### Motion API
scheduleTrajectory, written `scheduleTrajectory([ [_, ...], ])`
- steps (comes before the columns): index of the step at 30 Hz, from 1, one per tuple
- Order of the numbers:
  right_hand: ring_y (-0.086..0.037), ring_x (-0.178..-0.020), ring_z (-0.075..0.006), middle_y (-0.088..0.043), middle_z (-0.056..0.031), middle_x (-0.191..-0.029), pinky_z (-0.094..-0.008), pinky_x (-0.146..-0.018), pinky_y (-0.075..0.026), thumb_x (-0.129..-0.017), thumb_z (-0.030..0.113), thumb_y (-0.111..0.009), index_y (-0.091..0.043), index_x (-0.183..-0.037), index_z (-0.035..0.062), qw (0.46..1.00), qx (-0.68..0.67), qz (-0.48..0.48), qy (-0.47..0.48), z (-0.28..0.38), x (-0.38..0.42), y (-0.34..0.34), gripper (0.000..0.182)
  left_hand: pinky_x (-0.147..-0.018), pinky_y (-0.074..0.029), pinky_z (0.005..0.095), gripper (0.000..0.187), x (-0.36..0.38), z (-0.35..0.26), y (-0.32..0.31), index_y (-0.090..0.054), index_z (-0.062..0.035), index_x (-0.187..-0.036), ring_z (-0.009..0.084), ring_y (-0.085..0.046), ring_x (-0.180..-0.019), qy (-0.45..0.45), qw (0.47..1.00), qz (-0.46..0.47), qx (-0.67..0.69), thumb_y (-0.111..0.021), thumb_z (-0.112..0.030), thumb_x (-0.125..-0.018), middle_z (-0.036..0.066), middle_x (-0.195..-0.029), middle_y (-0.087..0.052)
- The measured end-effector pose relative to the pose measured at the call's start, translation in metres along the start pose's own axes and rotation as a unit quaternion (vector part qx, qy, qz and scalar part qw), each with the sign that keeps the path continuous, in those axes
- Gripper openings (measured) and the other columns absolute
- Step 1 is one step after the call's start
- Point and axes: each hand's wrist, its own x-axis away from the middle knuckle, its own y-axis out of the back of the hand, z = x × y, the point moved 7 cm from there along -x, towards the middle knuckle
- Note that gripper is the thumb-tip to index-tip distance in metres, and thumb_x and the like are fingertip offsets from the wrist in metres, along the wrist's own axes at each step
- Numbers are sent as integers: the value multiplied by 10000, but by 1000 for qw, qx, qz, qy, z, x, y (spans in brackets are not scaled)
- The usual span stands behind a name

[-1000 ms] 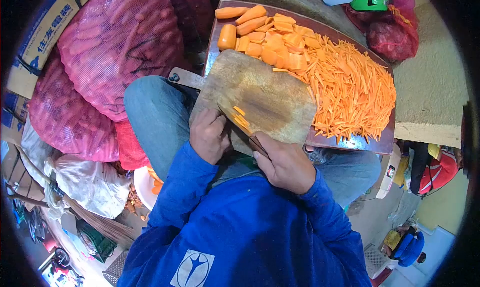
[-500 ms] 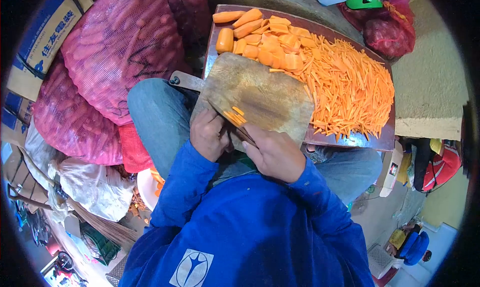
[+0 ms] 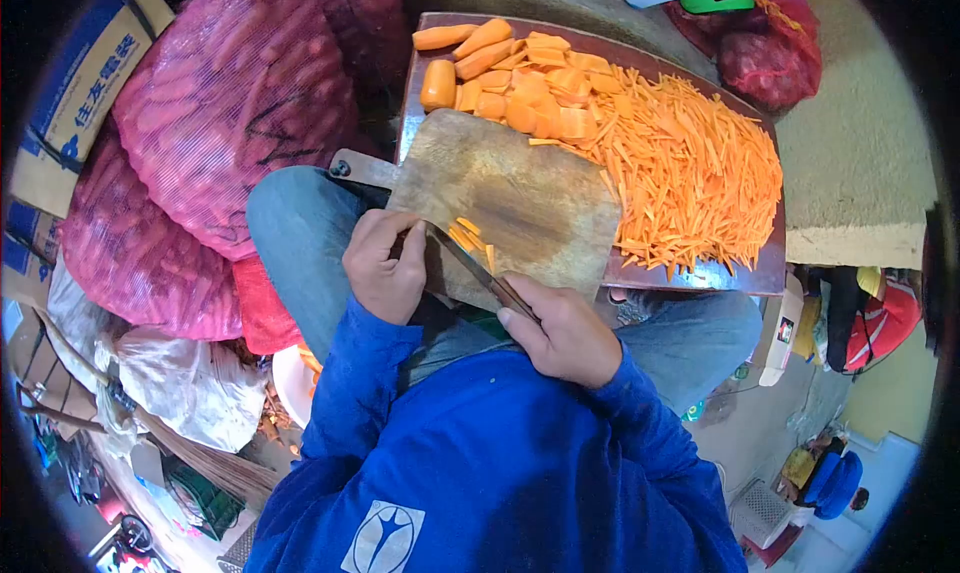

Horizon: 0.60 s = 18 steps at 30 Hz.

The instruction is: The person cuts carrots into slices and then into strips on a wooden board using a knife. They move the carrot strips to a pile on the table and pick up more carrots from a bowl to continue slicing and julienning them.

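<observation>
A worn wooden cutting board with a handle at its left rests over my lap and the edge of a dark red table. My right hand is wrapped round the handle of a knife, its blade slanting up and left over the board's near edge. My left hand is at the board's near left corner, thumb and forefinger pinched at the blade's tip; whether anything else is between them is too small to tell. Several thin carrot strips lie on the board beside the blade.
Beyond the board, the table bears whole peeled carrots, carrot slices and a large heap of carrot strips. Red mesh sacks of carrots stand at the left. A white bowl is beside my left knee.
My left hand has moved left and turned, uncovering the blade. My right hand and the knife have shifted slightly right and nearer my body. The strips on the board have spread a little.
</observation>
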Motion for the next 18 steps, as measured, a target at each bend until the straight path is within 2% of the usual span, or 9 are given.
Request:
scheduleTrajectory([
  [1,-702,-923,-523,-727,-314,-992,-569,-776,-557,-1009,203,-681,-611,-1357,5,1000,1,-3,-2,-4,1,2,406,-729,-539,333,81,0,1,0,-759,36,-940,241,-686,-768,13,1000,4,0,-754,77,-870,142,-878,-709],
  [3,-734,-857,-432,-713,-259,-931,-460,-769,-561,-1024,171,-657,-658,-1302,-5,999,19,-38,-1,-15,5,13,329,-725,-540,346,90,2,2,-5,-756,34,-941,269,-684,-769,9,1000,13,-2,-763,70,-859,152,-863,-694],
  [5,-745,-878,-438,-729,-278,-958,-464,-786,-573,-1030,188,-662,-655,-1319,-10,996,32,-79,-2,-37,13,31,350,-745,-547,418,108,4,-3,-12,-736,7,-893,349,-683,-818,-41,997,52,-51,-769,69,-811,160,-873,-691],
  [7,-756,-899,-444,-744,-298,-985,-469,-803,-584,-1036,204,-667,-653,-1336,-14,992,45,-118,-2,-49,19,57,371,-749,-539,441,111,4,-6,-15,-730,-8,-876,363,-671,-820,-52,995,58,-57,-789,45,-799,156,-866,-679],
  [9,-764,-870,-314,-760,-244,-961,-402,-816,-584,-1045,191,-662,-658,-1344,-24,982,59,-169,-53,-61,21,90,368,-752,-532,444,117,6,-5,-23,-728,-17,-875,359,-668,-820,-70,991,81,-78,-808,18,-798,144,-871,-673],
  [10,-764,-870,-314,-760,-244,-961,-402,-816,-584,-1045,191,-662,-658,-1344,-24,982,58,-172,-54,-68,22,99,368,-752,-532,444,117,6,-5,-24,-728,-17,-875,359,-668,-820,-73,991,83,-78,-808,18,-798,144,-871,-673],
  [12,-722,-853,-222,-756,-187,-942,-363,-814,-574,-1042,176,-664,-669,-1332,-28,971,-40,-205,-113,-93,26,117,354,-749,-526,445,121,6,-9,-27,-728,-24,-872,357,-666,-825,-99,983,103,-117,-817,0,-796,135,-873,-666],
  [16,-681,-809,-183,-740,-146,-904,-346,-787,-560,-1038,146,-661,-687,-1317,-27,965,31,-252,-61,-106,40,152,329,-748,-526,444,121,6,-12,-30,-734,-29,-879,352,-668,-827,-112,982,106,-113,-823,-8,-799,130,-877,-664],
  [18,-677,-802,-182,-740,-143,-900,-345,-781,-558,-1036,144,-664,-691,-1312,-27,965,40,-245,-78,-110,46,165,325,-737,-526,441,128,5,-12,-33,-740,-29,-888,351,-669,-826,-85,985,124,-88,-833,-16,-801,133,-877,-667],
])
